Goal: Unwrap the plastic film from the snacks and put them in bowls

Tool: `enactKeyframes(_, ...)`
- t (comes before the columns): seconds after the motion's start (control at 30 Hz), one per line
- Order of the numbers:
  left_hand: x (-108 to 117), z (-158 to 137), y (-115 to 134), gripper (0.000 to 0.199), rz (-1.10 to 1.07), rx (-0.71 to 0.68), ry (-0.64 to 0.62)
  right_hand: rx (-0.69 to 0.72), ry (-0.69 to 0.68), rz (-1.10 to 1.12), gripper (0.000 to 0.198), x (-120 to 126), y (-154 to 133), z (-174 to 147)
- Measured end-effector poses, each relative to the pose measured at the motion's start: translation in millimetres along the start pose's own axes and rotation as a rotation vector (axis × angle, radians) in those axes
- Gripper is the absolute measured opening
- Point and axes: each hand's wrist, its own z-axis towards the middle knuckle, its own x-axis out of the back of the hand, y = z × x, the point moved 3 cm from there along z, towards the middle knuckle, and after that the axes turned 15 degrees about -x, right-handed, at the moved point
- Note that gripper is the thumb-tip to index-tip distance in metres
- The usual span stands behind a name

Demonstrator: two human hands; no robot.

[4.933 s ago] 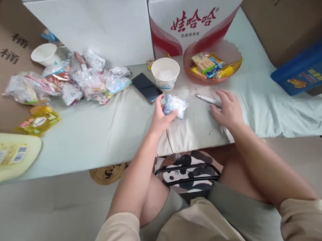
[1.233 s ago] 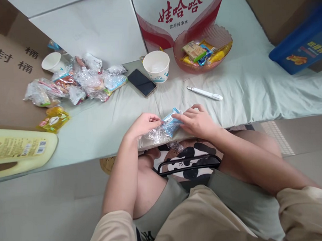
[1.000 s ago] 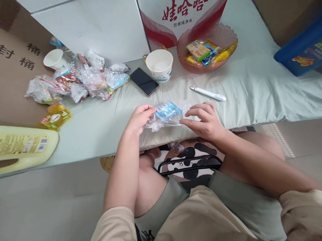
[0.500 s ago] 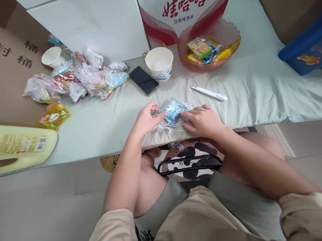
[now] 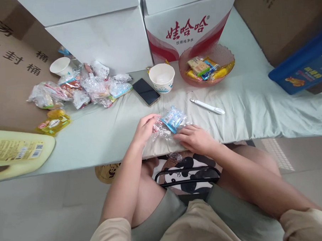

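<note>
Your left hand point(image 5: 144, 127) pinches the clear wrapper point(image 5: 161, 132) at centre frame, fingers curled together on the crinkled plastic. Your right hand point(image 5: 195, 138) lies flatter, fingers extended and pressing the wrapper's lower right edge against the cloth-covered table point(image 5: 97, 134). The blue snack packet point(image 5: 173, 119) sits in the wrapper between your hands. Further up lie a white pen-like tool point(image 5: 207, 106), phone point(image 5: 146, 91) and paper cup point(image 5: 162, 77).

Bare cloth point(image 5: 103, 137) lies open left of the hands; far off, phone point(image 5: 146, 91), paper cup point(image 5: 162, 78) and white pen point(image 5: 207, 106) block the way.
</note>
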Motion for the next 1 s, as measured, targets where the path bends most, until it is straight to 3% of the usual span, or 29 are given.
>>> enactKeyframes(0.13,14.5,10.9,-7.7,0.022,0.118,0.021,0.138,-0.031,-0.074,-0.039,0.021,-0.9,5.1,3.0)
enactKeyframes(0.33,30.7,8.8,-7.0,0.024,-0.08,0.143,0.224,-0.122,-0.041,0.037,0.033,7.9,15.0,-1.2)
enactKeyframes(0.47,34.1,1.8,-0.6,0.031,-0.159,0.168,0.105,-0.301,-0.031,-0.11,0.044,0.3,18.0,1.7)
enactKeyframes(0.63,19.0,-6.4,10.3,0.065,-0.173,0.103,-0.191,-0.477,-0.078,-0.196,0.078,-9.8,18.6,10.5)
enactKeyframes(0.8,8.8,-18.7,13.7,0.106,0.209,-0.015,-0.221,-0.499,-0.008,-0.183,0.088,-6.7,14.5,11.7)
enactKeyframes(0.9,17.4,-23.8,13.4,0.099,0.346,0.017,-0.224,-0.433,0.061,-0.19,0.082,-3.0,14.9,9.5)
enactKeyframes(1.0,33.3,-24.9,12.6,0.085,0.146,0.139,-0.336,-0.44,0.058,-0.163,0.082,-1.6,25.4,6.8)
